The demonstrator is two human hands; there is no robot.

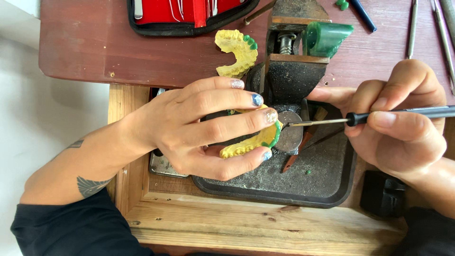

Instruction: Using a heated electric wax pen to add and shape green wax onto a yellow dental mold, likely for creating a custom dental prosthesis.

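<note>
Yellow dental cast (246, 144), with its green wax rim, sits gripped in your left hand (199, 128), fingers wrapped over the top and thumb under, held above the dark tray (327, 182). Your right hand (403, 128) is closed around a slim black-handled carving tool (360, 118), and its metal tip meets the green wax at the cast's end. Keep the cast braced against your thumb, rest your right fingers close to the work, and take light, short strokes so the tip doesn't skid off the wax. What looks like a small round plate lies just under the tip, though your fingers hide part of it. Behind sits a small vise (296, 57) clamping a green wax block (327, 38), and a second yellow cast (237, 52) lies on the reddish table (85, 42) near a red instrument case (189, 14). Debris litters the tray; the wooden bench edge (246, 223) is nearest you.
</note>
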